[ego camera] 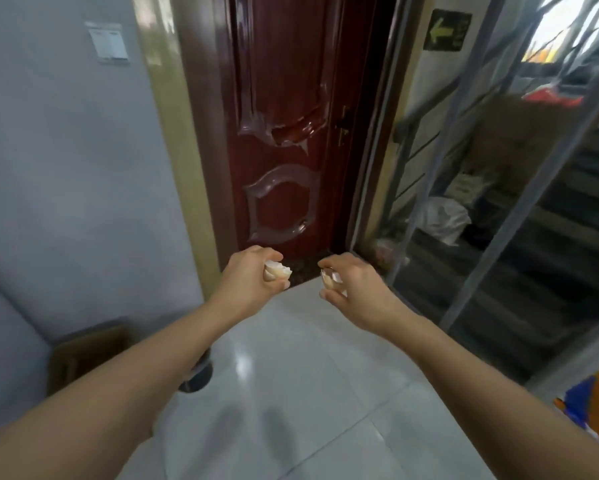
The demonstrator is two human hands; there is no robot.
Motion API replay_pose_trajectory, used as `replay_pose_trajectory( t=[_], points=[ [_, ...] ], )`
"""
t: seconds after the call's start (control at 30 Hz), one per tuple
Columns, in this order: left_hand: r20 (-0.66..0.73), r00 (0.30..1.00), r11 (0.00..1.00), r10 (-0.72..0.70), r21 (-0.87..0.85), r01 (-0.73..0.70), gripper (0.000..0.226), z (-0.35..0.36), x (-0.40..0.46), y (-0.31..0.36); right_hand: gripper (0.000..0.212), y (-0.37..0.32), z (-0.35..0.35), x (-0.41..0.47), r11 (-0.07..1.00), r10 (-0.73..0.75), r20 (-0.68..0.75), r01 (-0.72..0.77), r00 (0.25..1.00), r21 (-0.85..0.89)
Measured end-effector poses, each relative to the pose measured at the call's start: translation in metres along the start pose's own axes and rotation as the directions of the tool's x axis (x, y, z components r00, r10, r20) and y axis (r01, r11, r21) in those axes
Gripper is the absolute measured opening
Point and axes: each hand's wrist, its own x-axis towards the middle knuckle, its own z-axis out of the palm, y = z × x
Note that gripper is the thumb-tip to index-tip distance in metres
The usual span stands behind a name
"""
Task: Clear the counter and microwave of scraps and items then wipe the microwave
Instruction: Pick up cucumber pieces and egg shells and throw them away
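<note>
Both my arms reach forward over a pale tiled floor [291, 375], toward a dark red door. My left hand [249, 275] grips a pale broken eggshell piece [278, 270] between thumb and curled fingers. My right hand [350, 289] holds a second pale eggshell piece [331, 277] the same way. The two hands are level and a short gap apart. No counter or microwave is in view.
The red door [284, 133] stands open against the wall, beside a clear strip curtain [464, 202]. Through it lie a stairwell, white bags [443, 220] and cardboard. A brown box [83, 355] and a dark round object [197, 375] sit at the left wall.
</note>
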Motion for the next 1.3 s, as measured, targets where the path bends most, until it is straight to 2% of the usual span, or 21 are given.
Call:
replay_pose_trajectory(
  t=[0.13,0.37,0.57,0.8,1.07,1.3],
  points=[
    [-0.064,0.981,0.983,-0.182,-0.021,0.181,0.044,0.01,0.022,-0.002,0.048,0.033,0.003,0.051,0.991,-0.132,0.078,0.13,0.988,0.033],
    [-0.147,0.924,0.933,-0.353,0.013,0.359,0.047,0.021,0.045,-0.031,0.046,0.048,0.036,0.126,0.952,-0.293,0.177,0.27,0.94,0.142],
    [-0.228,0.872,0.889,-0.434,0.05,0.455,0.044,0.012,0.071,-0.083,0.044,0.036,0.078,0.194,0.904,-0.416,0.264,0.364,0.87,0.222],
    [-0.284,0.79,0.821,-0.544,0.012,0.57,0.043,-0.002,0.117,-0.154,0.045,0.003,0.127,0.294,0.847,-0.525,0.335,0.443,0.783,0.292],
    [-0.351,0.675,0.728,-0.649,-0.027,0.685,0.046,-0.023,0.16,-0.209,0.047,-0.028,0.175,0.386,0.785,-0.619,0.388,0.517,0.683,0.342],
    [-0.42,0.534,0.617,-0.733,-0.083,0.782,0.046,-0.016,0.206,-0.246,0.042,-0.038,0.218,0.471,0.656,-0.755,0.385,0.621,0.532,0.428]
  ],
)
